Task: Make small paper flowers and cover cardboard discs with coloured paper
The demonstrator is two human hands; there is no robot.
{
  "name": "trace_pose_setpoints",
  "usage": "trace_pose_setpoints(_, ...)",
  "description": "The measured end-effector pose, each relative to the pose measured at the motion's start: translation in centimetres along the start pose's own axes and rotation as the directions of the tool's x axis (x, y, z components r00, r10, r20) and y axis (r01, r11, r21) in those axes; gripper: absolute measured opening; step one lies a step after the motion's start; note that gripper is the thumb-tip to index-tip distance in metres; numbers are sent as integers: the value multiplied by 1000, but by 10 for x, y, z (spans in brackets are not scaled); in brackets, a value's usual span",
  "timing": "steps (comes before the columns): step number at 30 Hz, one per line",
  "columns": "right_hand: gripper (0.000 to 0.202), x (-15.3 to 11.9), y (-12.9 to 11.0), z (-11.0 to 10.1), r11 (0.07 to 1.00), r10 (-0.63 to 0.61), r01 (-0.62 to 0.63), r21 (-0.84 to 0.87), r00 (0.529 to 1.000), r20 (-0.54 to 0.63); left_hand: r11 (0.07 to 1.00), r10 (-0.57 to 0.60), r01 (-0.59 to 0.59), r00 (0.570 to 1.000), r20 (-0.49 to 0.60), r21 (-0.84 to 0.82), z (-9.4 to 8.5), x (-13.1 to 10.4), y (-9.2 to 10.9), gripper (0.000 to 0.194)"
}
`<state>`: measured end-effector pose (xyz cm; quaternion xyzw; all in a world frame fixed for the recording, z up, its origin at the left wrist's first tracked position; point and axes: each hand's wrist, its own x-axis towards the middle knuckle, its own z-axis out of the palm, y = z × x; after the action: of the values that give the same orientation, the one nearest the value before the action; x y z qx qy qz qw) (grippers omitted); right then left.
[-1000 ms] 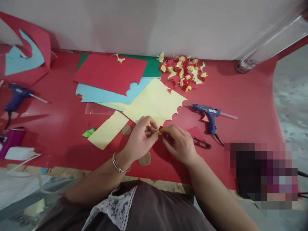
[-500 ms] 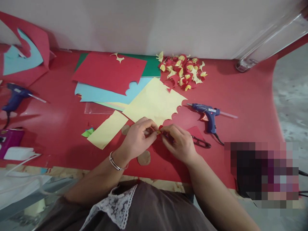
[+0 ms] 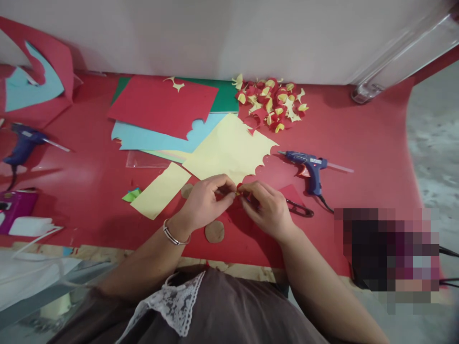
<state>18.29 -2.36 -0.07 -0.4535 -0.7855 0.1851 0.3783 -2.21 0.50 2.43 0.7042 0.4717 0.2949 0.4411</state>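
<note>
One blue glue gun (image 3: 23,142) lies farthest left, between nine and ten o'clock if the clock is centred on the small paper piece (image 3: 238,192). At nine o'clock come a green scrap (image 3: 132,195), then a yellow strip (image 3: 160,191). The left hand (image 3: 208,198) reaches in from between eight and nine, thumb and forefinger pinched together, with the piece right at their tips, on the three o'clock side. A brown disc (image 3: 214,231) lies at seven. The piece is over the red table (image 3: 366,129), yellow with red toward twelve; too much is covered to tell its long axis, or whether it is one layer or two. The right hand (image 3: 268,206) meets it from four o'clock, fingers curled and closed on its red side; neither hand is nearer.
</note>
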Motion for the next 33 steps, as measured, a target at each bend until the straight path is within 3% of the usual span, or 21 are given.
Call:
trace_pose_setpoints(4,14,-2,2,2,1000,22,-22,-5,1000,3,999,-45,45,999,-21,-3,3,-2,1,9)
trace_pose_setpoints(14,18,-1,-2,-1,996,55,-54,65,998,-17,977,-110,87,987,-113,-192,12,-5,-5,3)
trace_pose_setpoints(20,16,-1,-3,0,996,68,-68,58,998,-6,989,-76,54,983,-166,-138,12,-6,3,6)
trace_pose_setpoints(27,18,-1,-2,3,999,36,-36,-2,999,-31,993,-58,50,996,-73,-107,9,-6,3,8)
trace_pose_setpoints(33,20,0,-5,2,1000,20,-21,-20,999,-42,982,-80,63,993,-87,-180,7,-3,1,8)
